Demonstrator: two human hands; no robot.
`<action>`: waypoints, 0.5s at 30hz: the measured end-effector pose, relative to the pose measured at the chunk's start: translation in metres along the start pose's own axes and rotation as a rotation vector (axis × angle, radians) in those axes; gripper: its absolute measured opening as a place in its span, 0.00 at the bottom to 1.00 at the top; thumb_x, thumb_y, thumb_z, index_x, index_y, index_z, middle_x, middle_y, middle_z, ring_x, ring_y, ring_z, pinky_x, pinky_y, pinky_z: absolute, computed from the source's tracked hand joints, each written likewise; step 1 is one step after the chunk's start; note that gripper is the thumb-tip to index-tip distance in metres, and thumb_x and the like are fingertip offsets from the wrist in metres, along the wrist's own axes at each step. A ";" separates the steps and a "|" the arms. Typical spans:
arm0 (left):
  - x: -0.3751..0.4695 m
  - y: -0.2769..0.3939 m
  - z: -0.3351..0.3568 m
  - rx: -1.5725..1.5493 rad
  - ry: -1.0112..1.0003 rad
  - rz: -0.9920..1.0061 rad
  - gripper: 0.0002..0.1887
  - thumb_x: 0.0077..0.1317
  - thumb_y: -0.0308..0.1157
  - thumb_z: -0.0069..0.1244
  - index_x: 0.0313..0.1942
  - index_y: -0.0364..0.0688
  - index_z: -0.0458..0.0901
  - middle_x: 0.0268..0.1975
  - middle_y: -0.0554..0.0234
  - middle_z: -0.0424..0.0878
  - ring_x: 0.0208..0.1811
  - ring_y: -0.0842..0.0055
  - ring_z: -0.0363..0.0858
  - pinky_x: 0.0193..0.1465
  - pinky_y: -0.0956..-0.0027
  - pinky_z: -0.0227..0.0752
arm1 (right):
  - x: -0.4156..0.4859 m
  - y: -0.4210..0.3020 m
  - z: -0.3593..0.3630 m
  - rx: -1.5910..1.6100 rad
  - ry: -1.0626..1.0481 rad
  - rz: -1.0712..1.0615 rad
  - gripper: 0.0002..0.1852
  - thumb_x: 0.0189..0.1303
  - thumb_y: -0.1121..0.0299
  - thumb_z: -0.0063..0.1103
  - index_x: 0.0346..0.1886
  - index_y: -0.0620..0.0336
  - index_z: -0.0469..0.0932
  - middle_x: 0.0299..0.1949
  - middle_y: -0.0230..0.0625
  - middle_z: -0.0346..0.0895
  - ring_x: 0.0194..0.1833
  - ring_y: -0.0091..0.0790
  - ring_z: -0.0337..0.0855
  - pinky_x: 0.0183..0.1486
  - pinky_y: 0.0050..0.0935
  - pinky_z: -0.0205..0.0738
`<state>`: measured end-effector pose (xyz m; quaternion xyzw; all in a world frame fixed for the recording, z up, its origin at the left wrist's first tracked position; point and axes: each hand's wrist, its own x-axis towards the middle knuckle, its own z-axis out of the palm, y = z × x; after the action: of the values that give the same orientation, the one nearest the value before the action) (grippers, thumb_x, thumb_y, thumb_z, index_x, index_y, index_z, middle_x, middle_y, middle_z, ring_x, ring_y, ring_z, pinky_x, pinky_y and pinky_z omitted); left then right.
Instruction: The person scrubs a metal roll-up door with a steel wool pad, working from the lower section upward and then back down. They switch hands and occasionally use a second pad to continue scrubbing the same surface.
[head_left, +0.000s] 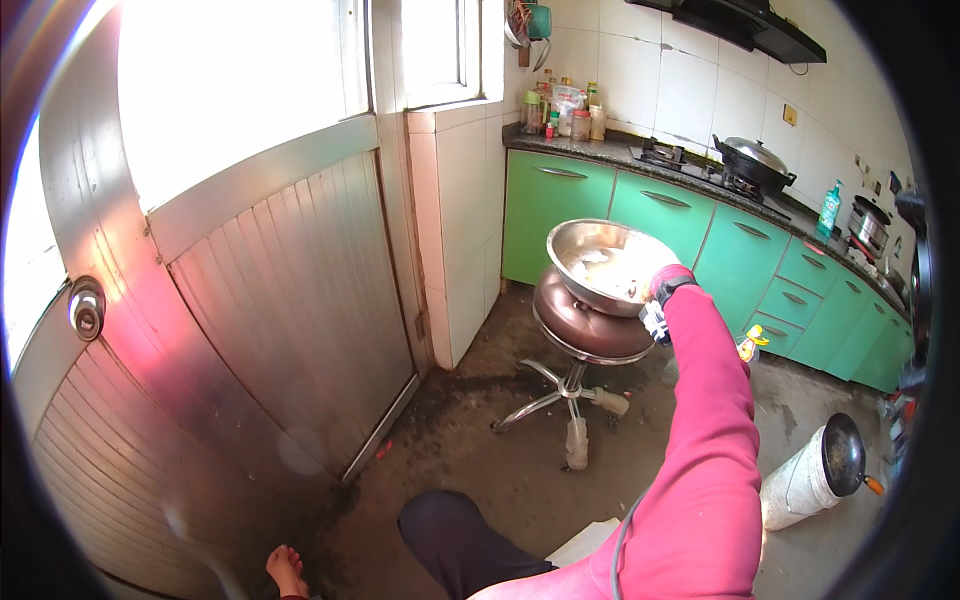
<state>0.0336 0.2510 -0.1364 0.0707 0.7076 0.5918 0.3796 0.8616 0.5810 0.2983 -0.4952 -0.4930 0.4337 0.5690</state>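
Note:
My right arm, in a red sleeve with a wrist strap and a black-and-white marked piece, reaches forward to a steel basin (634, 301). My right hand (660, 262) is at the basin's right rim, washed out by glare, so its grip is unclear. Whitish contents (600, 262), too bright to identify, lie in the basin. Beneath it is a round stool (559, 307) with a brown cushion and a chromed wheeled base. At the lower left, my left hand (285, 568) is partly cut off by the picture's edge, near the metal door, with nothing visible in it.
A panelled metal door (292, 292) with a round knob (87, 309) stands at left. Green cabinets (559, 217) carry a dark counter with bottles and jars (580, 125), a gas stove and a lidded wok (754, 165). A frying pan (844, 454) rests on a white bucket (801, 480).

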 end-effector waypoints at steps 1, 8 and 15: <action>-0.001 0.012 0.013 0.014 -0.025 0.032 0.09 0.73 0.39 0.57 0.48 0.48 0.83 0.38 0.71 0.86 0.34 0.81 0.83 0.35 0.73 0.75 | 0.006 0.006 -0.005 0.133 0.008 0.004 0.20 0.67 0.60 0.66 0.57 0.61 0.84 0.51 0.44 0.88 0.50 0.41 0.87 0.52 0.37 0.82; -0.048 0.139 0.156 0.081 -0.327 0.273 0.11 0.74 0.37 0.57 0.51 0.42 0.83 0.41 0.66 0.89 0.37 0.80 0.85 0.38 0.75 0.78 | 0.032 -0.024 -0.041 -1.732 -0.003 -0.179 0.12 0.54 0.66 0.71 0.42 0.55 0.90 0.41 0.46 0.89 0.41 0.46 0.87 0.44 0.41 0.81; -0.210 0.284 0.367 0.039 -0.966 0.566 0.23 0.74 0.37 0.59 0.61 0.31 0.80 0.54 0.55 0.87 0.54 0.71 0.85 0.58 0.67 0.77 | 0.029 -0.086 -0.044 -1.296 0.139 -0.314 0.15 0.53 0.80 0.60 0.43 0.58 0.88 0.39 0.44 0.89 0.39 0.40 0.88 0.44 0.38 0.81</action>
<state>0.3098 0.5059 0.2079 0.5281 0.4176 0.5576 0.4857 0.9096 0.5924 0.3859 -0.6860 -0.6821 -0.0710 0.2431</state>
